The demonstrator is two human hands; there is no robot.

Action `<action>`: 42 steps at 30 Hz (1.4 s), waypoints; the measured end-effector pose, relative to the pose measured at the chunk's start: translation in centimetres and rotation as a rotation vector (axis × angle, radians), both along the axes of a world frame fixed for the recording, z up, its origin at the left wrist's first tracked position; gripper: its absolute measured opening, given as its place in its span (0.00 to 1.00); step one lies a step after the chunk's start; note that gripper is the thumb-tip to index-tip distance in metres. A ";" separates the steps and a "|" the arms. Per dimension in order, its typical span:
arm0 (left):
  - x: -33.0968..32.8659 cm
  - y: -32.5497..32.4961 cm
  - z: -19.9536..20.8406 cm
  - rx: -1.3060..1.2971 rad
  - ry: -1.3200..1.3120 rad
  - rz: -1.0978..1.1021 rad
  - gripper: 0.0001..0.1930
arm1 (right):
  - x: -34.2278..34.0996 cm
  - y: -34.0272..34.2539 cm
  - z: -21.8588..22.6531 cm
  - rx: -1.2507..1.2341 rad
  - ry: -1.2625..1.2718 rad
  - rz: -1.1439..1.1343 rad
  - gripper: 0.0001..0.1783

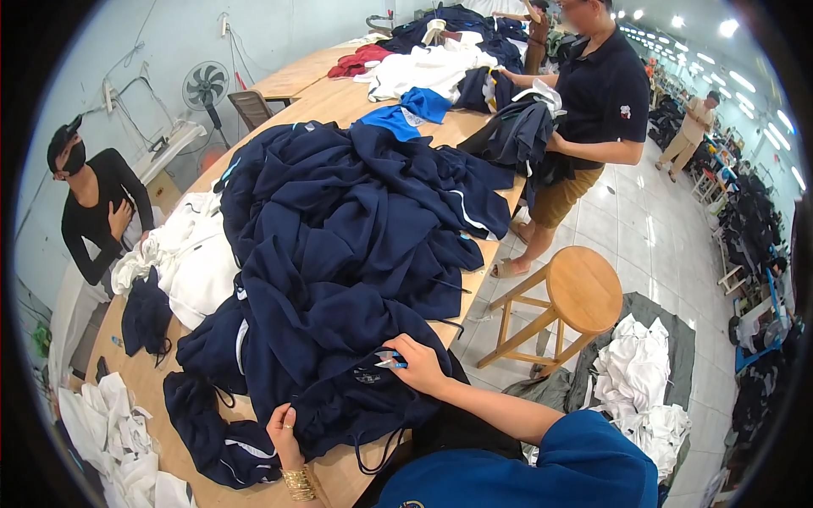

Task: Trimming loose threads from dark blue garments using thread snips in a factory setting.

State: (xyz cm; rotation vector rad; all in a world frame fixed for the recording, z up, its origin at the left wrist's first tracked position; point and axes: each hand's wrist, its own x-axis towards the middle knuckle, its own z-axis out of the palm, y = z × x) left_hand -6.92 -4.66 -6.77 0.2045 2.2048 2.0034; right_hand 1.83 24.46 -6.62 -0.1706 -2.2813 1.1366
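Observation:
Near the table's front edge lies a navy drawstring garment (364,398), its gathered waistband facing me and a dark cord hanging from it. My left hand (284,433), with a gold bracelet at the wrist, grips the waistband's left side between thumb and fingers. At the other side, my right hand (415,366) is closed round a small pair of thread snips (390,361) with blue on the handle. The metal tips point left, over the inside of the waistband beside a pale printed mark. Behind both hands rises a large heap of navy garments (330,203).
White garments (199,262) lie left of the heap, and blue cloth (411,114) beyond it. A wooden stool (583,284) and white cloth scraps (635,364) are at right. One co-worker (601,93) holds dark garments; another person (97,195) is at left.

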 end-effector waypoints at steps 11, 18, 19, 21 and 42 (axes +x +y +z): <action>0.2 0.0 0.4 -0.021 -0.041 0.005 0.09 | 0.0 -0.1 0.0 0.010 0.004 -0.017 0.14; 0.1 0.0 0.1 0.011 -0.020 -0.006 0.09 | 0.0 -0.1 -0.1 0.005 -0.012 -0.009 0.15; 0.1 -0.1 0.0 0.020 -0.026 -0.005 0.09 | -0.1 -0.2 -0.2 0.015 -0.013 -0.011 0.15; 0.1 0.0 0.0 0.022 -0.026 -0.005 0.09 | -0.1 0.0 -0.2 0.018 -0.007 -0.014 0.15; 0.0 -0.2 -0.3 0.003 -0.012 0.015 0.10 | 0.0 0.0 0.0 0.004 0.027 -0.015 0.15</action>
